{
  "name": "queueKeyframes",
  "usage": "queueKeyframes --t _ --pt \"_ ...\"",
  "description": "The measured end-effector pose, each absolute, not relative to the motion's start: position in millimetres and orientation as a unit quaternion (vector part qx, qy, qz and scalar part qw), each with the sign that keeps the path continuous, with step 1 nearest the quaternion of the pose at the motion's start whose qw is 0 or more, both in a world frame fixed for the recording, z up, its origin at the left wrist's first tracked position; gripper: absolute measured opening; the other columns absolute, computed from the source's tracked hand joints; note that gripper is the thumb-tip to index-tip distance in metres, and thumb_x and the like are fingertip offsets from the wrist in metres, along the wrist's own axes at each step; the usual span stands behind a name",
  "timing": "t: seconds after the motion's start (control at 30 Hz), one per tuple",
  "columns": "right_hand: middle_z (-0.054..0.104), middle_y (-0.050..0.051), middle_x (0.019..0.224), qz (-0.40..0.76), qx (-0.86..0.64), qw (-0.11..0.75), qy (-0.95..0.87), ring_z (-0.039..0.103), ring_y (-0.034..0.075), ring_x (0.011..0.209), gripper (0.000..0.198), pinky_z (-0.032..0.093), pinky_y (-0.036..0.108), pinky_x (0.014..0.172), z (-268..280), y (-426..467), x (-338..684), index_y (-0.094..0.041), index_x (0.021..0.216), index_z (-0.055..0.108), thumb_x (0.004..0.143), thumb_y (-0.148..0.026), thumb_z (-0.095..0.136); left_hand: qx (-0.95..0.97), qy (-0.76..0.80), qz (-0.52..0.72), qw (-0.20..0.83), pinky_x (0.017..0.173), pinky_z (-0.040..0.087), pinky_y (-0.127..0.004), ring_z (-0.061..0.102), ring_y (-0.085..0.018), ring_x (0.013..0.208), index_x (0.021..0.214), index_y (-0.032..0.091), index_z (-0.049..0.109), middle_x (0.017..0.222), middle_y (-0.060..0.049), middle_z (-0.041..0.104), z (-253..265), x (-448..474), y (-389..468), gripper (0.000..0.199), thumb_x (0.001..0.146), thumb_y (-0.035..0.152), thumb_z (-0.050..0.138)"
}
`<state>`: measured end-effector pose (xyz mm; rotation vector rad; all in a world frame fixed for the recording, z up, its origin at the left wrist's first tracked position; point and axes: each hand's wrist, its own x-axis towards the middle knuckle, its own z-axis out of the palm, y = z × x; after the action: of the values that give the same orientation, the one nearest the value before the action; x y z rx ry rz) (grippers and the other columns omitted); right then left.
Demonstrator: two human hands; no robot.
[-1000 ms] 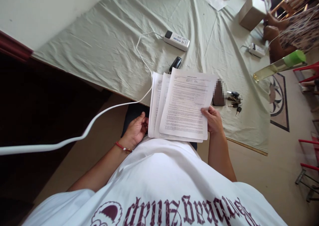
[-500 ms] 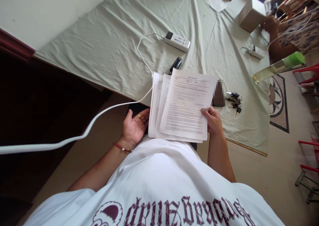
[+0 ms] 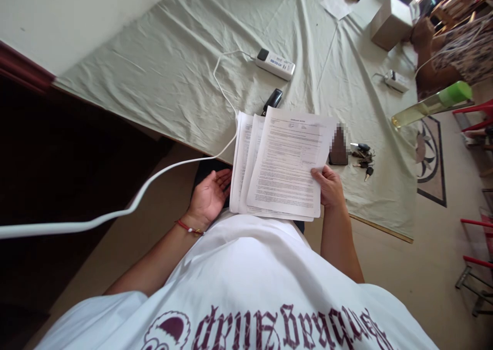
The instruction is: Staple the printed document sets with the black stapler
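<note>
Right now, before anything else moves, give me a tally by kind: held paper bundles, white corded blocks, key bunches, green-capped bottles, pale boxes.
Fanned paper bundle, in the right hand: 1 (sheets overlap, uncountable)
White corded blocks: 2, nearer block and farther block
Key bunch: 1
Green-capped bottle: 1
Pale box: 1
Total: 6

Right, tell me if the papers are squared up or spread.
Slightly spread: the papers overlap unevenly, with strips of lower sheets showing along the left side of the top sheet.
</note>
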<state>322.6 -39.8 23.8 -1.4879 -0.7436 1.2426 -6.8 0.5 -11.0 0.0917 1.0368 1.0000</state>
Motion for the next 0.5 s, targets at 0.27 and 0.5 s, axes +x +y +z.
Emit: queueKeyframes --t 0.27,0.5 --pt "0.079 0.001 0.102 0.519 -0.609 0.515 -0.307 0.076 0.027 0.089 0.040 0.064 0.043 0.080 23.4 -38.6 322.8 -0.027 0.103 0.071 0.072 -0.047 0.086 -0.019 0.518 0.471 0.714 0.062 0.052 -0.022 0.057 -0.010 0.058 0.063 0.018 0.053 0.059 0.003 0.058 -21.7 -0.5 -2.4 0.029 0.085 0.019 0.073" --pt "0.079 0.001 0.102 0.518 -0.614 0.510 -0.308 0.076 0.028 0.090 0.040 0.064 0.043 0.079 21.2 -38.7 323.1 -0.027 0.103 0.070 0.072 -0.047 0.085 0.046 0.488 0.441 0.752 0.071 0.057 -0.029 0.068 -0.017 0.073 0.079 0.018 0.067 0.074 -0.001 0.070 -13.9 0.9 -7.8 0.021 0.078 0.033 0.081"
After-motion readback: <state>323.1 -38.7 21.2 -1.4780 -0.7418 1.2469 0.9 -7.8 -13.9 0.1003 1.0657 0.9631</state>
